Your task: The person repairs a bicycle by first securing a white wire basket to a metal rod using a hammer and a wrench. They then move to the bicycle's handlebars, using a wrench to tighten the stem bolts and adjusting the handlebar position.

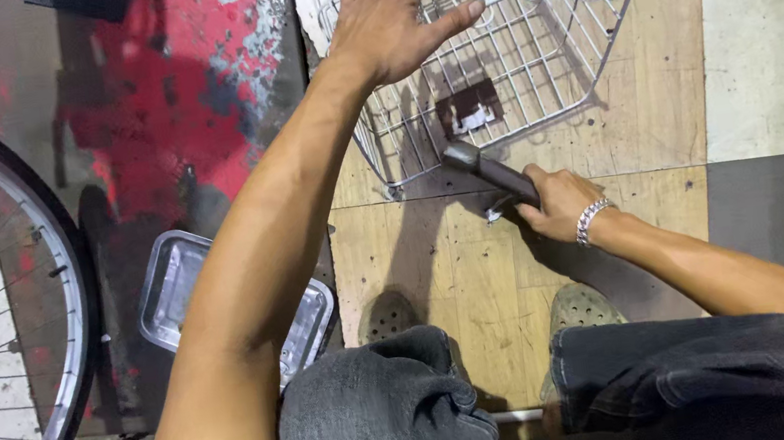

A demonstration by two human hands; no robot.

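Wire bicycle basket (533,60) lies unmounted on plywood — left hand (390,13) spread flat on it, right hand (556,203) gripping a dark-handled tool (492,174) at its edge.

Left hand (395,13) steadies wire basket (533,60); right hand (556,203) grips tool (492,174).

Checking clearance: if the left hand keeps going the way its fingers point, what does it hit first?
Likely the wire basket: the left hand, fingers spread, already lies over its rim. Contact is unclear from above.

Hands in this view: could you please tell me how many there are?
2: the left hand rests on the wire basket; the right hand grips a dark handle.
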